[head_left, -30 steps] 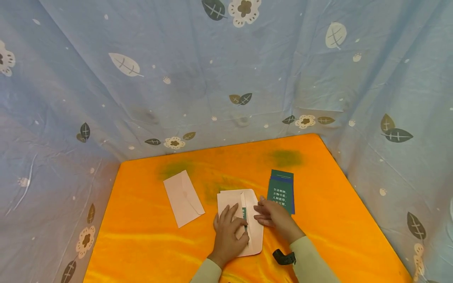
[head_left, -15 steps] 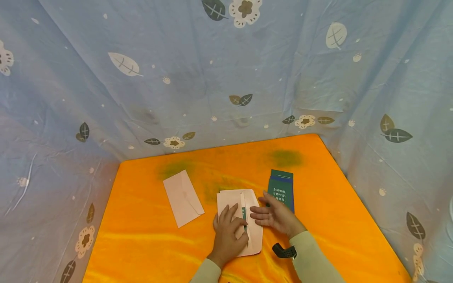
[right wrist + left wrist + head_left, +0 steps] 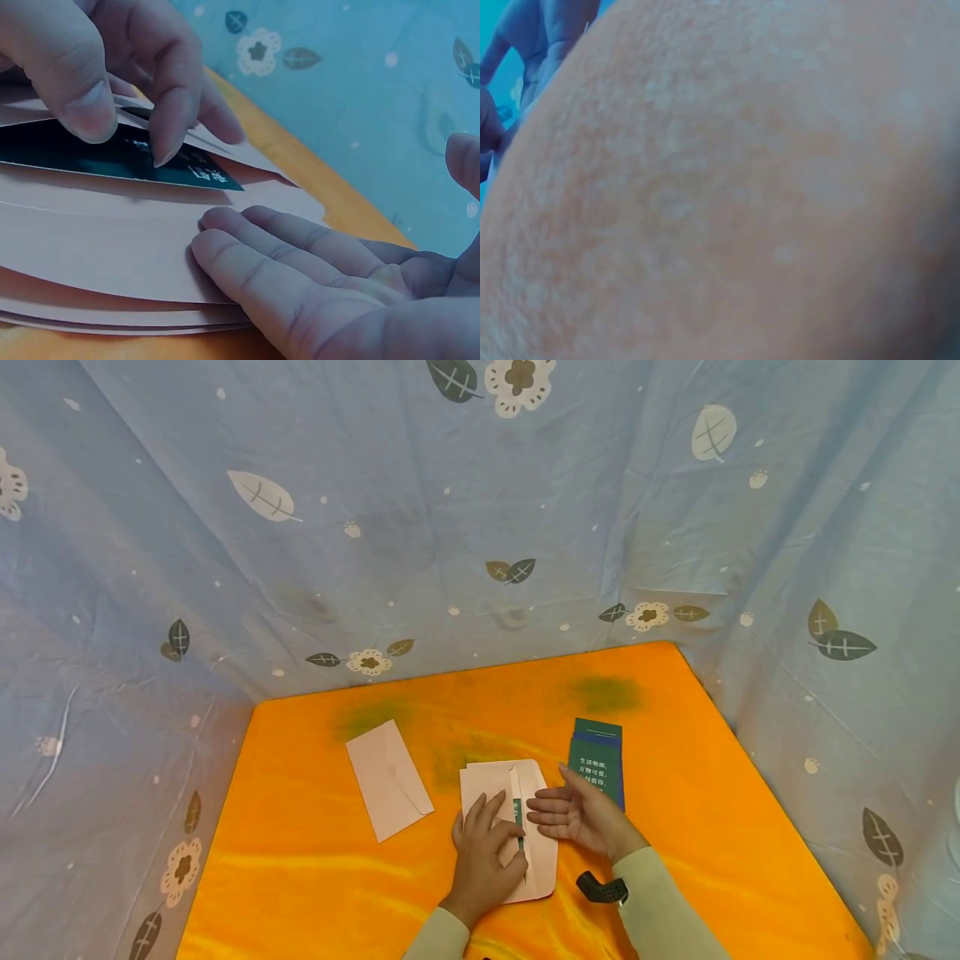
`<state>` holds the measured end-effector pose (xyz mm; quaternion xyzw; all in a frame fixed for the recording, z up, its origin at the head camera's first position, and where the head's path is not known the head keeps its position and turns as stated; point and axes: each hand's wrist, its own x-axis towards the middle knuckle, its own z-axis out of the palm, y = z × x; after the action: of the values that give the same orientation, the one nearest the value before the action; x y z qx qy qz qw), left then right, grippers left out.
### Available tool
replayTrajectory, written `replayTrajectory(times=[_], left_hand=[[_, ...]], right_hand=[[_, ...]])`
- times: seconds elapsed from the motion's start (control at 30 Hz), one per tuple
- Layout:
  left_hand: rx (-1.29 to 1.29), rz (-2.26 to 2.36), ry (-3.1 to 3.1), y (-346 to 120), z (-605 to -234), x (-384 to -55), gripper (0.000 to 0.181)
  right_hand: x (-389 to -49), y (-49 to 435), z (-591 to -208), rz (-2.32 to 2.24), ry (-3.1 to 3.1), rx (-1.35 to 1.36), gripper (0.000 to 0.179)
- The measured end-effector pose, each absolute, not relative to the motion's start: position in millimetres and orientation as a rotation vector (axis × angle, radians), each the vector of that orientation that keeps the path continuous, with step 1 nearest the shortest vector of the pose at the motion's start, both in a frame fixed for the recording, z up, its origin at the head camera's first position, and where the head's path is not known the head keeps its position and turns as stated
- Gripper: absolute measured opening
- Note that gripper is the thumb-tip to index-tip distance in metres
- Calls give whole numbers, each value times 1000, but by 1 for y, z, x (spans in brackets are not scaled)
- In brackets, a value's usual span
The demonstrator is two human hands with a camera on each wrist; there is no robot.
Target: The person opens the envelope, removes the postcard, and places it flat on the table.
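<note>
A pale pink envelope point(image 3: 542, 860) lies unfolded at the middle of the cloth, its flap to the right. More pink paper layers show beneath it in the right wrist view. A dark green card point(image 3: 90, 159) with white characters sits mostly inside, one edge showing at the envelope's mouth. My left hand point(image 3: 489, 864) rests on the envelope, fingers spread; its thumb and a finger touch the card. Palm turned up, my right hand point(image 3: 587, 820) has its straight fingers over the flap, fingertips near the mouth. Skin fills most of the left wrist view.
Another pink envelope point(image 3: 390, 781) lies to the left. A stack of green and blue cards point(image 3: 597, 752) is to the right, partly behind the right hand. A black strap-like object point(image 3: 602, 888) is at the right wrist. Patterned blue curtains point(image 3: 420, 527) surround the orange cloth point(image 3: 300, 893).
My right hand has turned from palm down on the flap to palm up, fingers straightened, and shifted slightly left. The left hand, envelope and card stay where they were.
</note>
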<state>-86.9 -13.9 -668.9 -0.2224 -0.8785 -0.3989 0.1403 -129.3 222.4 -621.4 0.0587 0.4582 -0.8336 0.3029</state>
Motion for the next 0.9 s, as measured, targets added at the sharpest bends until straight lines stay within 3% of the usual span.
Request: replayTrajectory(times=[0.53,0.9], left_hand=[[-652,-1148,-2532,-14,-670,-87,19],[-641,-1144,-2536,-14,-671,-87,19]], right_hand=[[-133,217,-629,-2207,1099,185,85],[-129,209,-639,-2229,1205,216,51]])
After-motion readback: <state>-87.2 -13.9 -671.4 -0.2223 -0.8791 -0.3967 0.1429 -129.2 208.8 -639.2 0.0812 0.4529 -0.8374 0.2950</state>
